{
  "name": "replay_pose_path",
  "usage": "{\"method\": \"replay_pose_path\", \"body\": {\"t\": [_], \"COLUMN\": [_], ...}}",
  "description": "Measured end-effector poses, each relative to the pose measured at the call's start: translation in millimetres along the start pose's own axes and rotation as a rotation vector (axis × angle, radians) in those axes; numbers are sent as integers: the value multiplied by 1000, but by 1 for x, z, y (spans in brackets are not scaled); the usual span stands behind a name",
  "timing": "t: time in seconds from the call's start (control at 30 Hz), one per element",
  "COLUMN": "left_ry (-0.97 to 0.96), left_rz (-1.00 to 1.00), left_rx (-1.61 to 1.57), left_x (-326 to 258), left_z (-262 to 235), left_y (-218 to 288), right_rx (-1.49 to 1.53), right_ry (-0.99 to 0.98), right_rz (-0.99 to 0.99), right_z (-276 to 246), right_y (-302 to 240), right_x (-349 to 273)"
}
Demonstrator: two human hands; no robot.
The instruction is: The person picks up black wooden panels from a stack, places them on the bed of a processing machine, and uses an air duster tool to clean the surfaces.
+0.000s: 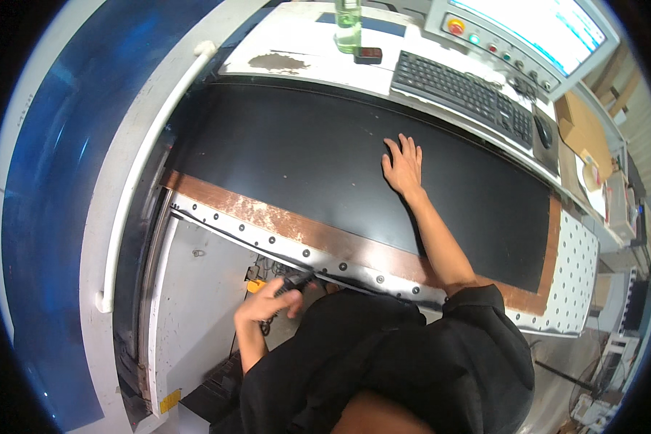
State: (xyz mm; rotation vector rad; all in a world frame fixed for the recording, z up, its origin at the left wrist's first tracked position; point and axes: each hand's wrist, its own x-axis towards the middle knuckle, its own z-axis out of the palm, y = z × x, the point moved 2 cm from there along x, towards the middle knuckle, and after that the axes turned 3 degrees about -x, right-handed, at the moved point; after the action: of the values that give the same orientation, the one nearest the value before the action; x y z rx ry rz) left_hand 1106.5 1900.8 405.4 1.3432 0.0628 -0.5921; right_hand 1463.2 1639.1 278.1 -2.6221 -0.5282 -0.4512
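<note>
My right hand (403, 168) lies on a large black panel (289, 152) with its fingers stretched out. Under the panel, a copper-brown sheet (325, 237) shows as a border along the near and right edges. By the table's near edge, my left hand (264, 304) is curled round a black hand-held tool (296, 281), whose exact kind I cannot make out. Dark coiled cord or hose hangs close to that hand, and a small yellow part (254, 286) shows behind it. Both sheets rest on a white table (571, 253) dotted with dark round fittings.
Along the far side runs a white ledge with a keyboard (459, 98), a mouse (543, 132), a green-tinted bottle (348, 29) and a small black device (368, 56). A control panel with buttons (492, 48) and a screen stands behind. A blue machine with a white rail (141, 173) borders the left.
</note>
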Motion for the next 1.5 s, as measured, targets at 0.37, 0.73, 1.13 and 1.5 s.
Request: {"method": "replay_pose_path", "body": {"t": [0.37,0.73,1.13,1.5], "left_ry": [275,-159,54,1354], "left_rz": [-41,70,-34,-3], "left_rx": [-67,217,72,114], "left_x": [-17,50,-32,-146], "left_z": [-66,-41,-81,-243], "left_y": [-3,47,20,-15], "right_rx": [-137,-76,33,54], "right_ry": [-104,-107,-161,-150], "right_rz": [4,-115,-172,-134], "right_z": [75,55,-21,-33], "right_y": [-33,-9,0,2], "right_x": [140,111,5,-32]}}
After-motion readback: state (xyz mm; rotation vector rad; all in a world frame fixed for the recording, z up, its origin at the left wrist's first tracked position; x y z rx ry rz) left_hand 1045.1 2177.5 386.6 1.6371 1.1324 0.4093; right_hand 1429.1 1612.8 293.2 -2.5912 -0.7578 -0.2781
